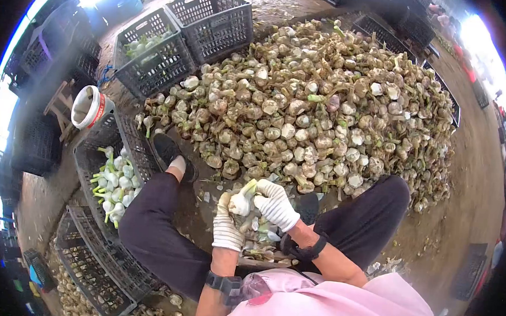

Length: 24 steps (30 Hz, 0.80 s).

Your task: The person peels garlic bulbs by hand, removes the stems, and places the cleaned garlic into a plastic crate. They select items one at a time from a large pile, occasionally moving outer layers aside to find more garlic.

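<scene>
A whitish garlic bulb [239,204] with a short green stem is held between my two gloved hands, above the ground between my legs. My left hand [226,225], in a striped white glove, grips the bulb from its left side. My right hand [277,205], gloved the same way, has its fingers closed at the green stem and the bulb's right side. Loose peeled skins [254,238] lie beneath the hands. In front rises a large pile of unpeeled garlic [312,115]. To the left, a black crate holds cleaned white bulbs with green stems [116,182].
Two black crates [214,27] stand behind the pile's left side, one with some green-stemmed garlic [147,42]. A white bucket [89,108] with red print is at the left. An empty-looking crate [96,264] lies lower left, beside more garlic.
</scene>
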### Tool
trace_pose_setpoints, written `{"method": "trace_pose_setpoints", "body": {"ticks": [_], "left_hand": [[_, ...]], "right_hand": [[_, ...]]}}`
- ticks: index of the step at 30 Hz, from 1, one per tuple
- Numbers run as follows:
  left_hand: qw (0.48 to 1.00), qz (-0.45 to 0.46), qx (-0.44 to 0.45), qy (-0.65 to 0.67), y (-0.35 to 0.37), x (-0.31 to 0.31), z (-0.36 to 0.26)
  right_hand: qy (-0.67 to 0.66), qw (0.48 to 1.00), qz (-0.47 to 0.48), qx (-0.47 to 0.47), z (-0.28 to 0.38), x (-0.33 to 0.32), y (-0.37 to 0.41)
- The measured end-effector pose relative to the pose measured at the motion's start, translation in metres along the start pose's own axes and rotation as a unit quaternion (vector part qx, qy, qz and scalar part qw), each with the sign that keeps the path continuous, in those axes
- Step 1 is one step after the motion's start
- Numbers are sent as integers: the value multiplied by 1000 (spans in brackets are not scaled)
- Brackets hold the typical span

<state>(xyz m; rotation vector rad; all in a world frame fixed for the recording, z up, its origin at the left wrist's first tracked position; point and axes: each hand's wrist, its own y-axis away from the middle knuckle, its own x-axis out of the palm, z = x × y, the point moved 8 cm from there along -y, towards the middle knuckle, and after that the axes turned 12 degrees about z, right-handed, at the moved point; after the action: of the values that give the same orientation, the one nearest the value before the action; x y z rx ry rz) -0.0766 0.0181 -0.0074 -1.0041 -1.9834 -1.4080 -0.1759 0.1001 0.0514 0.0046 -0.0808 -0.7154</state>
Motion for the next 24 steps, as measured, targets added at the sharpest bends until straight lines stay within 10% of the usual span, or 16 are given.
{"method": "trace_pose_setpoints", "body": {"ticks": [6, 9, 12, 16, 19, 24], "left_hand": [[984, 78, 103, -124, 26, 55, -30], [844, 126, 335, -399, 44, 85, -43], [867, 66, 328, -369, 42, 53, -46], [986, 126, 57, -93, 19, 39, -25], [942, 26, 259, -212, 30, 34, -49], [852, 55, 348, -386, 45, 66, -53]], "right_hand": [[-249, 947, 31, 202, 11, 2, 18], [-305, 932, 46, 188, 9, 6, 20], [-162, 965, 76, 193, 14, 11, 16], [-132, 978, 95, 134, -7, 20, 13], [-179, 957, 103, 205, 6, 16, 14], [-294, 936, 29, 190, 17, 14, 12]]}}
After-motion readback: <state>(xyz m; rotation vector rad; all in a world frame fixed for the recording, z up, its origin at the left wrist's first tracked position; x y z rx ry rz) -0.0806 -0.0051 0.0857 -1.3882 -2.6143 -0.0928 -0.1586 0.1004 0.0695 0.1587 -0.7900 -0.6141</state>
